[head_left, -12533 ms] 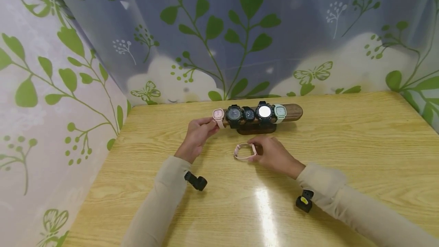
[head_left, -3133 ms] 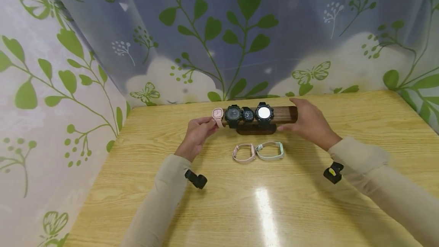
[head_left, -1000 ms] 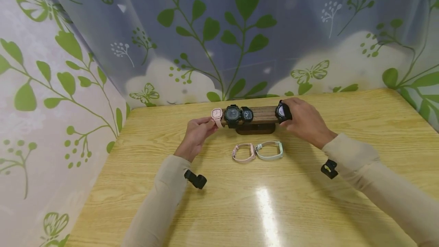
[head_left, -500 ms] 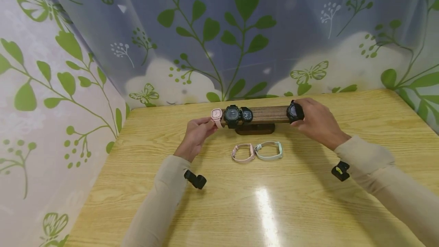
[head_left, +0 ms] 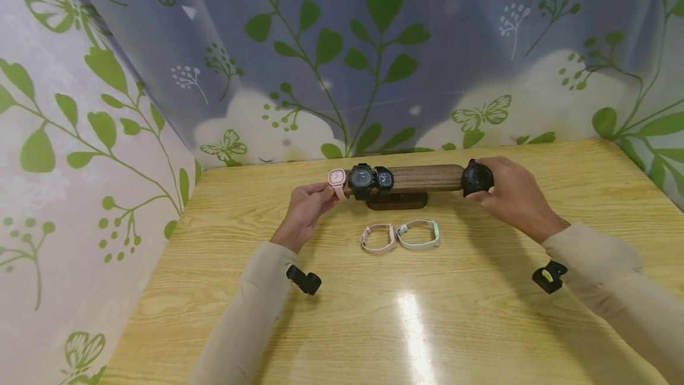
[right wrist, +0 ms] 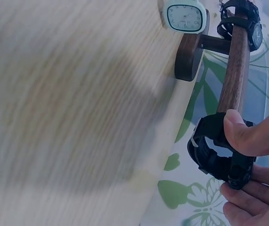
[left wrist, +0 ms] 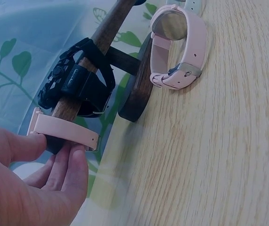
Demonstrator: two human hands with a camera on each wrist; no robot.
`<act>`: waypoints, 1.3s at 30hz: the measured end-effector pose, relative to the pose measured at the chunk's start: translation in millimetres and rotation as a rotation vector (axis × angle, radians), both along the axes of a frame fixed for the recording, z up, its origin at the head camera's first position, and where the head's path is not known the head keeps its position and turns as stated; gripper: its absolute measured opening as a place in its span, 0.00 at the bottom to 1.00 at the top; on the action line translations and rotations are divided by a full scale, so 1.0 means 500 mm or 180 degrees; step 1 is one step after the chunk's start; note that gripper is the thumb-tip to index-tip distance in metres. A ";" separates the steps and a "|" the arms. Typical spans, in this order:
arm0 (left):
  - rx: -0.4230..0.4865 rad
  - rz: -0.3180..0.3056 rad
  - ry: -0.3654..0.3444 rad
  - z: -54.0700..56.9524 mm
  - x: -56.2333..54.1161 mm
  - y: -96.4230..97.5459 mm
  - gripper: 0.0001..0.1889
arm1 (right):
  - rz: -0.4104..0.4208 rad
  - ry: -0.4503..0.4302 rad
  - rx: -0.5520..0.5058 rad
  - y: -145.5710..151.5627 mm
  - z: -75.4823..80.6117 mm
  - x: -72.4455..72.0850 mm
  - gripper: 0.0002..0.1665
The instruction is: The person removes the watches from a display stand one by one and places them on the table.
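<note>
My left hand [head_left: 307, 212] grips the left end of the wooden watch stand [head_left: 427, 177]; thumb and fingers pinch the bar's tip in the left wrist view. Beside them, a pink watch [head_left: 337, 177] is strapped round the bar. To its right sit a large black watch [head_left: 361, 177] and a smaller black square watch [head_left: 384, 178]. At the bar's right end, my right hand [head_left: 515, 192] pinches another black watch [right wrist: 219, 150] between thumb and fingers. Its buckled strap forms a loop, right at the bar's tip; the backdrop shows through it in the right wrist view.
In front of the stand's base [head_left: 396, 201], a pink watch [head_left: 379, 238] and a mint-green watch [head_left: 420, 235] lie on their sides on the wooden table [head_left: 342, 325]. A leaf-patterned curtain [head_left: 342, 64] hangs close behind the table.
The right hand has set down the pink watch, the mint watch has come off onto the table, and the black watch has slid rightward to the bar's end. The left hand keeps its place.
</note>
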State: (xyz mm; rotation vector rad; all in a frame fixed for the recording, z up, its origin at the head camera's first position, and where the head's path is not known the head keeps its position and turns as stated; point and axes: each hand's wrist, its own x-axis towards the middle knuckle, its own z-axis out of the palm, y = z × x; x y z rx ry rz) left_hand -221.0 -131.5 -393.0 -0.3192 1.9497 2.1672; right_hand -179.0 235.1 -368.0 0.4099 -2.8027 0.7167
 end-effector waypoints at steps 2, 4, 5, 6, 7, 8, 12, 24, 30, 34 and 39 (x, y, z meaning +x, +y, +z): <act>0.0007 -0.0005 0.0004 0.000 0.000 0.000 0.20 | -0.0015 0.0010 -0.0022 0.005 -0.003 0.006 0.40; 0.0016 0.0002 0.0004 0.000 0.000 0.000 0.20 | -0.0031 0.0002 -0.0056 0.011 -0.005 0.010 0.40; 0.0020 0.0009 0.0002 0.000 0.000 0.000 0.21 | -0.0040 -0.0016 -0.0072 0.012 -0.007 0.012 0.40; 0.0018 0.0015 0.0003 0.000 0.001 0.000 0.21 | -0.0054 -0.0048 -0.0093 0.014 -0.007 0.014 0.41; 0.0024 0.0021 0.0001 0.000 0.001 0.000 0.21 | -0.0072 -0.0091 -0.0106 0.016 -0.008 0.016 0.41; 0.0029 0.0026 -0.0004 0.001 0.001 0.001 0.21 | -0.0088 -0.0145 -0.0126 0.017 -0.009 0.018 0.42; 0.0023 0.0021 -0.0007 0.001 0.002 0.000 0.21 | -0.0149 -0.0430 -0.0236 0.019 -0.014 0.025 0.43; -0.0040 0.0034 -0.0033 0.001 -0.001 0.001 0.20 | -0.0016 -0.1098 -0.0588 0.012 -0.035 0.040 0.44; -0.0047 0.0022 -0.0050 0.001 0.000 0.000 0.19 | 0.0084 -0.1240 -0.0879 0.008 -0.047 0.048 0.42; -0.0038 0.0012 -0.0052 0.001 0.000 0.000 0.20 | 0.0106 -0.1270 -0.0960 0.005 -0.055 0.052 0.43; -0.0035 0.0022 -0.0082 0.002 0.000 0.000 0.20 | 0.0164 -0.1359 -0.1076 0.003 -0.063 0.054 0.43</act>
